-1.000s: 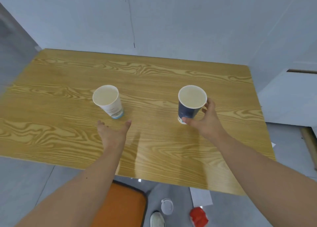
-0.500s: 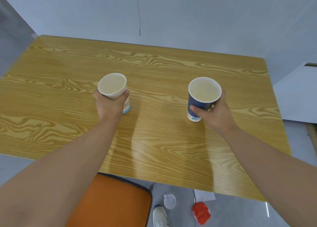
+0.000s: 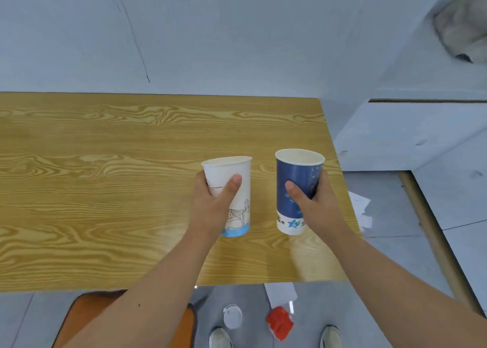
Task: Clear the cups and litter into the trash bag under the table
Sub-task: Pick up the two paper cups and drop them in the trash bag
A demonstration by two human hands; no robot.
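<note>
My left hand [image 3: 210,205] grips a white paper cup [image 3: 237,179] with a line drawing and a light blue base. My right hand [image 3: 320,205] grips a dark blue paper cup [image 3: 296,176] with a white base. Both cups are upright, side by side and held above the right part of the wooden table [image 3: 105,176]. On the floor below the near edge lie a red crumpled wrapper [image 3: 279,322], a white lid [image 3: 233,319] and a sheet of white paper [image 3: 280,292]. No trash bag shows.
An orange chair seat [image 3: 87,313] stands under the table's near edge at the left. My two shoes [image 3: 220,338] are on the grey floor. More white paper scraps [image 3: 359,205] lie right of the table. A white cabinet [image 3: 411,137] stands at the right.
Both hands closed on the cups and lifted them off the table. The white cup moved right, close to the blue one. The view swung towards the table's right end.
</note>
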